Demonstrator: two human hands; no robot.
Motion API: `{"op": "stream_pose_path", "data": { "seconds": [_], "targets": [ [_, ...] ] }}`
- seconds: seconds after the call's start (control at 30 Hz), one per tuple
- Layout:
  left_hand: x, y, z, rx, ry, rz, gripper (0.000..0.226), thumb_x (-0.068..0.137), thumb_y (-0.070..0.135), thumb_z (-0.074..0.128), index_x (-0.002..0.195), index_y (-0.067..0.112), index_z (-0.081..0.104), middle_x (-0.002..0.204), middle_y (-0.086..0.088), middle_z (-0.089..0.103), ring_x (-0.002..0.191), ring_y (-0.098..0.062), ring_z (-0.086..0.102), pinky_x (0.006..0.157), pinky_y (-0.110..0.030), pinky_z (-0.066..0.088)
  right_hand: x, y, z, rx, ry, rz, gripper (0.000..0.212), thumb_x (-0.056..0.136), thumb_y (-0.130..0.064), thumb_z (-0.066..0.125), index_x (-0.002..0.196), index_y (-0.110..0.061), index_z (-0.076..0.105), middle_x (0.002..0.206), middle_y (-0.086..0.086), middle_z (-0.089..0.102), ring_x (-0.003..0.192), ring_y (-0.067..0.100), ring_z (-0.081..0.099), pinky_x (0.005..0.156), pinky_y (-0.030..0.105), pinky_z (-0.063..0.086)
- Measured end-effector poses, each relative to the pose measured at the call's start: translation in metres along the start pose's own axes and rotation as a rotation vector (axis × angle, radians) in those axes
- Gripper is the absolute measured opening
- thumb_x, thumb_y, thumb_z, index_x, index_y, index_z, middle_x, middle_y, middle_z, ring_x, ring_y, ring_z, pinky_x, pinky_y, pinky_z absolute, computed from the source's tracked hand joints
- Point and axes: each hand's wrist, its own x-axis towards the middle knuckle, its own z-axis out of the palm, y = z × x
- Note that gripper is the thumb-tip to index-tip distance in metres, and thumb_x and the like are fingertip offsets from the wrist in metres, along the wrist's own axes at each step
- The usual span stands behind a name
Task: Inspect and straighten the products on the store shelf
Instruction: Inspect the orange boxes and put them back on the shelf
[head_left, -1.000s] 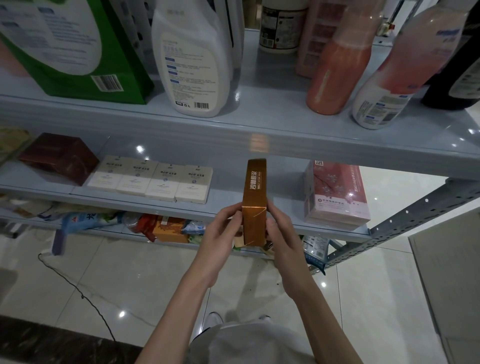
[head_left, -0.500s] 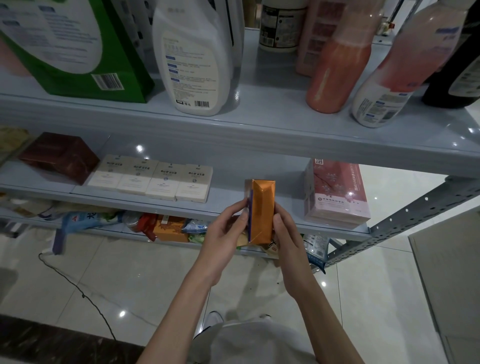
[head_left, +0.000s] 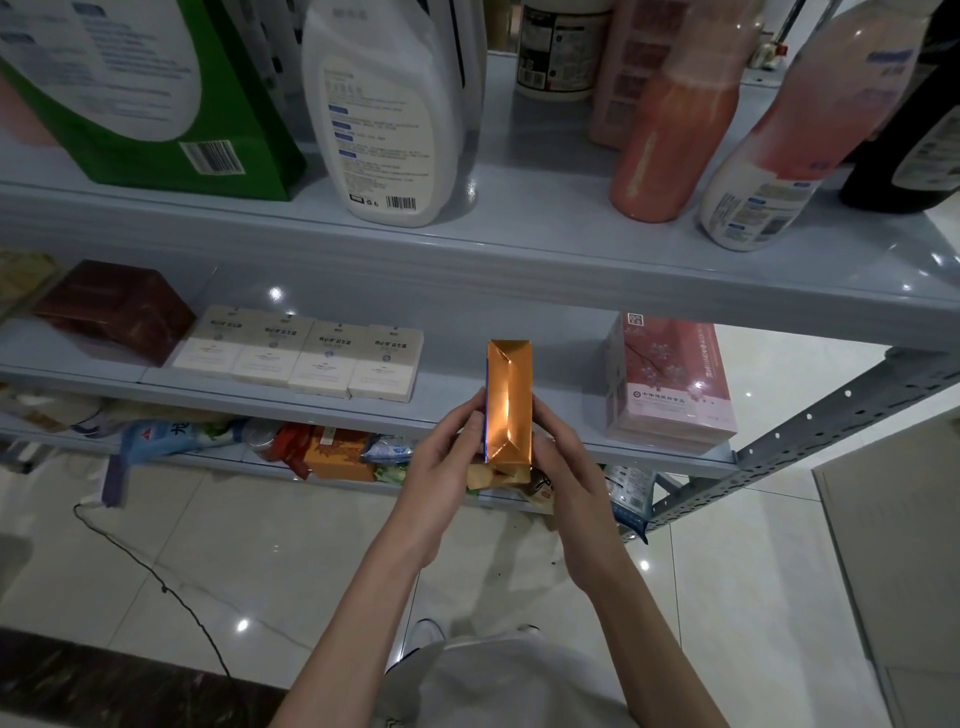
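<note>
A black cable (head_left: 156, 571) trails across the glossy white floor tiles (head_left: 291, 540). A dark marbled strip (head_left: 104, 686) borders them at lower left, and a beige panel (head_left: 893, 545) stands on the right.

Dim, bluish light around me; overhead lamps glint on the floor (head_left: 244, 625) tiles, edges bend, top bottles blur.

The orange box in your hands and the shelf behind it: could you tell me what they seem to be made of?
Box: probably cardboard under a glossy metallic orange wrap; the folded triangular end seams and a bright glare streak suggest it.
Shelf: likely painted sheet metal, pale grey-blue and semi-gloss; it shows sharp light spots, and its brace looks like perforated steel angle.
</note>
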Motion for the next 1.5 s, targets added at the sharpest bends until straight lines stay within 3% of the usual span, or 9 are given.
{"op": "stream_pose_path", "data": {
  "seconds": [0.2, 0.37, 0.47, 0.6, 0.83, 0.97, 1.17, 1.33, 1.5],
  "targets": [
    [-0.003, 0.004, 0.004, -0.005, 0.012, 0.021, 0.039, 0.108, 0.042, 0.037, 0.134, 0.033, 0.063, 0.115, 0.012, 0.074, 0.108, -0.003, 0.068, 0.084, -0.02, 0.048, 0.001, -0.002, 0.004, -0.084, -0.011, -0.009, 0.053, 0.094, -0.05, 0.051, 0.146, -0.039, 0.054, 0.141, -0.009, 0.051, 0.121, -0.011, 0.054, 0.096, 0.014, 0.051],
    [0.0, 0.001, 0.001, -0.001, -0.007, 0.002, 0.037, 0.108, 0.04, 0.039, 0.139, 0.038, 0.059, 0.127, 0.014, 0.069, 0.115, -0.001, 0.065, 0.087, -0.019, 0.049, 0.003, 0.002, 0.002, -0.041, 0.003, -0.018, 0.04, 0.101, -0.048, 0.055, 0.137, -0.031, 0.061, 0.134, -0.004, 0.062, 0.122, 0.012, 0.064, 0.102, 0.037, 0.055],
    [0.001, -0.001, -0.001, 0.012, -0.024, 0.023, 0.034, 0.105, 0.036, 0.044, 0.135, 0.041, 0.061, 0.138, 0.015, 0.061, 0.125, -0.003, 0.058, 0.089, -0.02, 0.055, 0.003, 0.001, 0.002, 0.036, 0.031, 0.002, 0.041, 0.1, -0.048, 0.046, 0.133, -0.025, 0.05, 0.124, 0.005, 0.063, 0.114, 0.025, 0.068, 0.094, 0.034, 0.059],
    [0.001, -0.002, -0.003, 0.04, -0.043, 0.063, 0.032, 0.1, 0.032, 0.055, 0.129, 0.041, 0.066, 0.143, 0.02, 0.052, 0.13, 0.0, 0.05, 0.089, -0.019, 0.056, 0.006, -0.003, -0.001, 0.065, 0.032, 0.011, 0.058, 0.096, -0.056, 0.042, 0.152, -0.049, 0.028, 0.129, 0.001, 0.06, 0.114, 0.021, 0.069, 0.089, 0.031, 0.061],
    [-0.003, -0.001, 0.011, 0.077, 0.14, -0.088, 0.064, 0.089, 0.042, 0.073, 0.143, 0.029, 0.041, 0.131, 0.012, 0.046, 0.104, 0.001, 0.054, 0.063, -0.01, 0.051, 0.01, 0.004, 0.0, 0.097, 0.136, -0.003, 0.039, 0.096, -0.05, 0.052, 0.134, -0.04, 0.048, 0.135, -0.001, 0.056, 0.119, 0.02, 0.063, 0.085, 0.041, 0.064],
    [-0.002, -0.003, 0.014, 0.063, 0.158, -0.103, 0.054, 0.089, 0.046, 0.071, 0.135, 0.025, 0.052, 0.118, 0.009, 0.064, 0.102, 0.0, 0.061, 0.068, -0.01, 0.049, 0.011, 0.008, 0.001, 0.155, 0.196, -0.037, 0.037, 0.096, -0.043, 0.053, 0.131, -0.031, 0.049, 0.133, 0.002, 0.057, 0.112, 0.01, 0.067, 0.076, 0.03, 0.062],
    [0.002, -0.004, 0.002, 0.078, 0.187, -0.053, 0.052, 0.09, 0.033, 0.075, 0.135, 0.034, 0.05, 0.124, 0.013, 0.059, 0.109, -0.001, 0.058, 0.074, -0.016, 0.05, 0.014, 0.01, -0.003, 0.077, 0.278, -0.006, 0.028, 0.091, -0.042, 0.062, 0.114, -0.028, 0.06, 0.117, -0.01, 0.069, 0.106, 0.012, 0.071, 0.072, 0.019, 0.059],
    [0.001, -0.013, -0.004, 0.105, 0.158, 0.028, 0.06, 0.085, 0.017, 0.081, 0.132, 0.036, 0.048, 0.124, 0.023, 0.054, 0.111, 0.004, 0.055, 0.068, -0.008, 0.052, 0.015, 0.013, -0.006, 0.013, 0.243, -0.009, 0.02, 0.099, -0.021, 0.066, 0.105, -0.04, 0.067, 0.104, -0.015, 0.075, 0.1, 0.007, 0.074, 0.07, 0.025, 0.062],
    [0.002, -0.024, -0.009, 0.118, 0.187, 0.113, 0.058, 0.085, 0.0, 0.078, 0.129, 0.031, 0.057, 0.124, 0.02, 0.062, 0.112, 0.004, 0.059, 0.08, -0.01, 0.05, 0.013, 0.021, -0.003, -0.024, 0.217, -0.048, 0.034, 0.094, -0.017, 0.067, 0.116, -0.042, 0.074, 0.117, 0.005, 0.075, 0.105, 0.025, 0.074, 0.089, 0.055, 0.06]
  ]
}}
